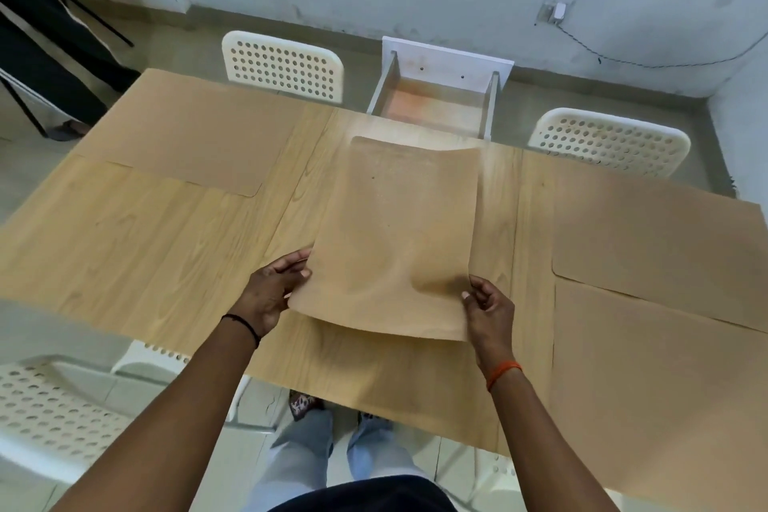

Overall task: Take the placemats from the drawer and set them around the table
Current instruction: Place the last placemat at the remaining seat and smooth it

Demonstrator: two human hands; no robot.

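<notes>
A tan placemat point(395, 229) hangs just above the middle of the wooden table point(145, 245), its near edge bowed. My left hand point(272, 287) pinches its near left corner and my right hand point(486, 306) pinches its near right corner. Three more tan placemats lie flat: one at the far left point(195, 133), one at the far right point(660, 237), one at the near right point(660, 407). Beyond the table's far edge the white drawer point(440, 96) stands pulled open, and its bottom looks bare.
White perforated chairs stand around the table: far left point(286, 66), far right point(611, 141), near left point(54, 416). A person's dark trouser legs point(50, 33) stand at the upper left. A cable and socket point(557, 12) are on the back wall.
</notes>
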